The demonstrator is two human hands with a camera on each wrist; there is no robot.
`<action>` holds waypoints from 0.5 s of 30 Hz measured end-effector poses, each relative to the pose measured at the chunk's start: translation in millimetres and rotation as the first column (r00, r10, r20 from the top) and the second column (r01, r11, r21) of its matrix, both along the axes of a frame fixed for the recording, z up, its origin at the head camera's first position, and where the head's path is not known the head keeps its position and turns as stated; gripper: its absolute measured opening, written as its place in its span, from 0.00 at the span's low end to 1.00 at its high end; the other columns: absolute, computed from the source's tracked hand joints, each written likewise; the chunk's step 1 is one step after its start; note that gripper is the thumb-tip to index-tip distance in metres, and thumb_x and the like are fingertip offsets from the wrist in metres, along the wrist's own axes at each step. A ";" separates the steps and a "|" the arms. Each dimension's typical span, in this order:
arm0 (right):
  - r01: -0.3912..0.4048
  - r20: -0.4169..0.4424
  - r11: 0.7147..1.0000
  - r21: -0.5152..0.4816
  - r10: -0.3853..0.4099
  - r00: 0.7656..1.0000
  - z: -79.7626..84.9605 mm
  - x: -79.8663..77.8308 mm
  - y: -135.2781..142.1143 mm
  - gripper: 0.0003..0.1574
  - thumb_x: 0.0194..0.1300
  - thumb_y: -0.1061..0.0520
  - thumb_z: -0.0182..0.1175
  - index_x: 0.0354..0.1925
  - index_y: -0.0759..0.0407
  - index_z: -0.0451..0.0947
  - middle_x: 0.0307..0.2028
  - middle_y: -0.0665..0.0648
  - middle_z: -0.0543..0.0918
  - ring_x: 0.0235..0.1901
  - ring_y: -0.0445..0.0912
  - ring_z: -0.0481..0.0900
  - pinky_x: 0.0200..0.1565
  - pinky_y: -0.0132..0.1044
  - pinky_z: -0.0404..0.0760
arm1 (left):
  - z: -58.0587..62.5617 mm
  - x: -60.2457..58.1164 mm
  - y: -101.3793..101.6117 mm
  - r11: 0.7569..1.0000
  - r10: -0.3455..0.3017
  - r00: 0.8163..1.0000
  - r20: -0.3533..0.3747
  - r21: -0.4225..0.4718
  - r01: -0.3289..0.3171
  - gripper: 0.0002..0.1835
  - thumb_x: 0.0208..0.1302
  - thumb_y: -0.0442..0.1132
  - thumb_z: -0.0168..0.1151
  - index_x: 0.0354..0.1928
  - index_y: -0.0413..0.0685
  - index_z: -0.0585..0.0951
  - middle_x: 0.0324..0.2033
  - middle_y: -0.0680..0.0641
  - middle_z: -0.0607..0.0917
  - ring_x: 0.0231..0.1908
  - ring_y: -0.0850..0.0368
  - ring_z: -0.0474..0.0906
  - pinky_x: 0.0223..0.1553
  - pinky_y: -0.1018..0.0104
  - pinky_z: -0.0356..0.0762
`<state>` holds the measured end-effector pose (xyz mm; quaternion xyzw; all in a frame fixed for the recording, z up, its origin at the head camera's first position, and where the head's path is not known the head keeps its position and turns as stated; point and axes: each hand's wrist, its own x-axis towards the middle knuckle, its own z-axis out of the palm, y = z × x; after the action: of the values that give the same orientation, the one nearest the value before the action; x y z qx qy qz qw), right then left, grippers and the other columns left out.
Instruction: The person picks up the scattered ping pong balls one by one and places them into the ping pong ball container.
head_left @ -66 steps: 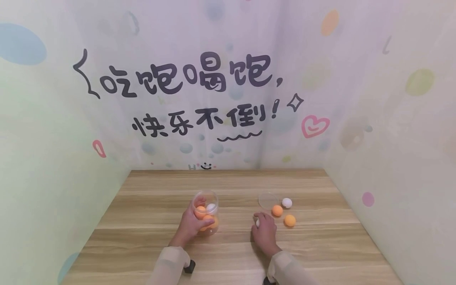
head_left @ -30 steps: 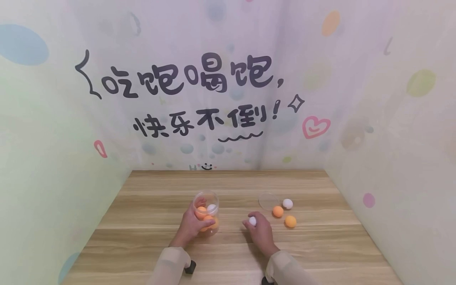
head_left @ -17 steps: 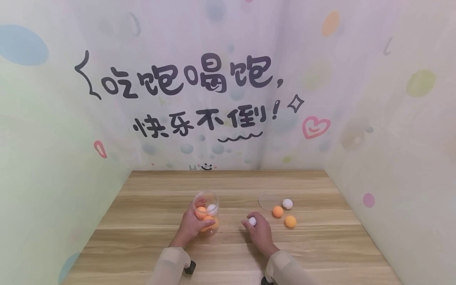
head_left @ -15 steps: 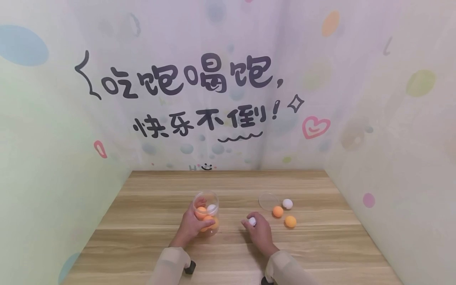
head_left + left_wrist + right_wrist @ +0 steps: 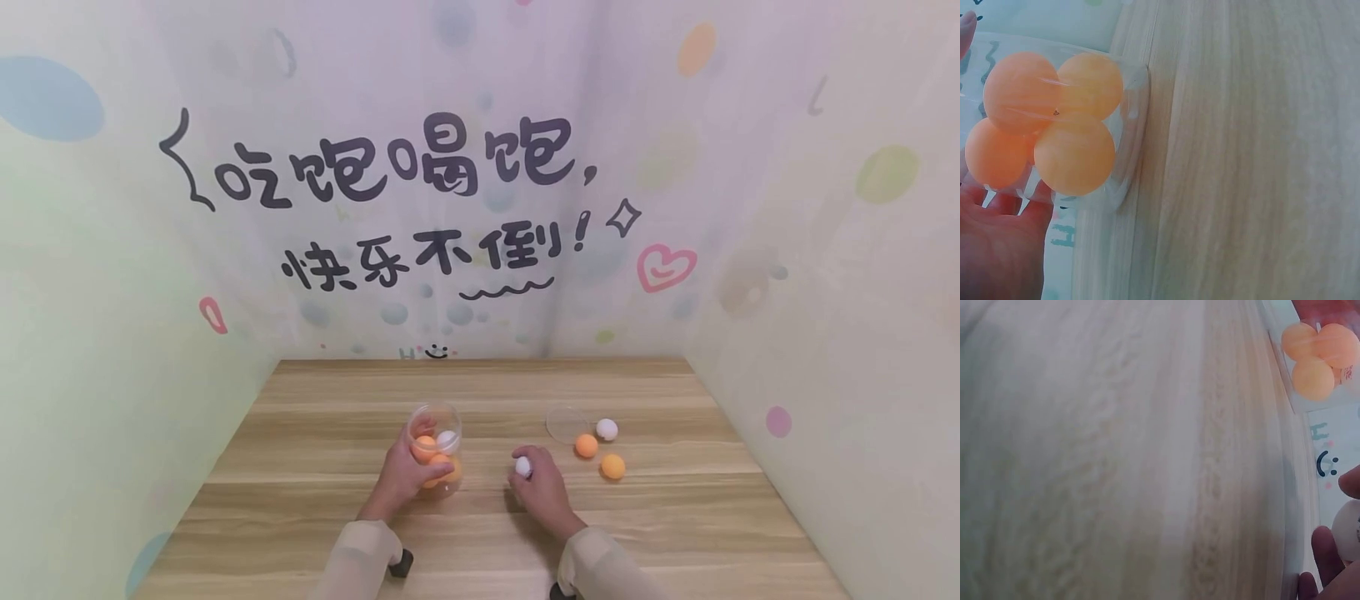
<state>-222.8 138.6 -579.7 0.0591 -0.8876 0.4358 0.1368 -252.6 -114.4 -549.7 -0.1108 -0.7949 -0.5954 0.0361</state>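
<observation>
My left hand [image 5: 401, 477] grips a clear plastic jar [image 5: 436, 412] round its left side, thumb across the front. Inside the upright jar lie several orange ping-pong balls [image 5: 1075, 154] and a white one [image 5: 447, 442] near the top. The jar's mouth is uncovered. To the right of the jar, my right hand [image 5: 546, 492] pinches a white ping-pong ball [image 5: 523, 467] between thumb and fingers, close over the table. Dark print shows on that ball in the right wrist view, where the frame edge cuts it off.
Beyond my right hand, a clear round lid [image 5: 566, 424] lies flat on the wooden table [image 5: 337, 392]. Beside it rest a white ball [image 5: 607, 430], an orange ball [image 5: 587, 446] and a yellow-orange ball [image 5: 612, 467]. Printed walls [image 5: 480, 325] enclose the table at the back and sides.
My right hand has taken hold of the white ball and moved slightly left with it, toward the jar. My left hand and the jar have stayed in place.
</observation>
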 end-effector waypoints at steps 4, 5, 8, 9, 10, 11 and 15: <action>-0.025 0.013 0.999 -0.027 0.025 1.000 0.6 -0.9 -1.2 0.21 0.54 0.68 0.66 0.47 0.59 0.78 0.41 0.54 0.75 0.34 0.45 0.73 0.37 0.38 0.76 | 0.3 0.4 0.0 1.000 0.001 1.000 -0.006 -0.002 -0.001 0.47 0.44 0.36 0.80 0.67 0.54 0.64 0.63 0.45 0.73 0.58 0.44 0.72 0.57 0.52 0.73; -0.034 0.010 0.999 -0.030 0.034 0.999 0.7 -1.1 -1.3 0.21 0.54 0.68 0.66 0.48 0.60 0.78 0.41 0.55 0.75 0.34 0.45 0.73 0.37 0.38 0.77 | 0.3 0.6 0.0 1.000 0.001 1.000 -0.006 -0.002 -0.001 0.47 0.44 0.36 0.81 0.67 0.54 0.64 0.62 0.45 0.73 0.58 0.45 0.72 0.57 0.52 0.73; -0.039 0.020 0.998 -0.049 0.040 0.999 1.4 -1.4 -1.5 0.24 0.54 0.70 0.65 0.51 0.62 0.77 0.42 0.56 0.76 0.35 0.45 0.73 0.38 0.38 0.77 | 0.6 1.0 0.0 1.000 -0.001 1.000 -0.011 0.002 0.001 0.48 0.42 0.37 0.81 0.67 0.52 0.65 0.62 0.45 0.73 0.59 0.45 0.72 0.58 0.52 0.73; -0.041 0.020 0.998 -0.054 0.042 0.999 1.7 -1.5 -1.7 0.25 0.54 0.70 0.65 0.52 0.63 0.77 0.42 0.57 0.76 0.36 0.45 0.73 0.38 0.38 0.77 | 0.7 1.3 0.0 1.000 -0.002 1.000 -0.012 0.002 0.002 0.48 0.42 0.37 0.81 0.67 0.52 0.65 0.62 0.45 0.73 0.59 0.45 0.72 0.58 0.52 0.73; -0.041 0.022 0.998 -0.057 0.042 0.999 1.9 -1.6 -1.8 0.25 0.54 0.70 0.65 0.52 0.63 0.77 0.43 0.57 0.76 0.36 0.46 0.74 0.39 0.39 0.77 | 0.7 1.2 0.1 1.000 -0.001 1.000 -0.011 0.006 0.002 0.48 0.42 0.37 0.81 0.67 0.52 0.65 0.62 0.45 0.73 0.59 0.45 0.72 0.58 0.53 0.73; -0.042 0.021 0.997 -0.058 0.043 0.999 2.2 -1.7 -2.1 0.26 0.53 0.71 0.64 0.53 0.64 0.77 0.43 0.58 0.76 0.37 0.46 0.74 0.39 0.39 0.77 | 0.7 1.3 0.1 1.000 -0.002 1.000 -0.011 0.009 0.002 0.48 0.42 0.37 0.81 0.66 0.52 0.65 0.62 0.45 0.73 0.59 0.45 0.72 0.58 0.53 0.73; -0.045 0.025 0.995 -0.087 0.048 0.999 3.6 -1.4 -3.7 0.29 0.54 0.72 0.63 0.56 0.65 0.75 0.47 0.61 0.77 0.40 0.49 0.76 0.42 0.42 0.79 | 0.1 1.1 0.2 1.000 -0.001 1.000 -0.008 0.020 0.001 0.48 0.41 0.35 0.81 0.66 0.53 0.65 0.62 0.45 0.74 0.58 0.46 0.73 0.57 0.54 0.73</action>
<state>-224.2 134.9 -576.1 0.0678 -0.8682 0.4775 0.1169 -251.4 -114.3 -549.6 -0.1134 -0.7887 -0.6029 0.0403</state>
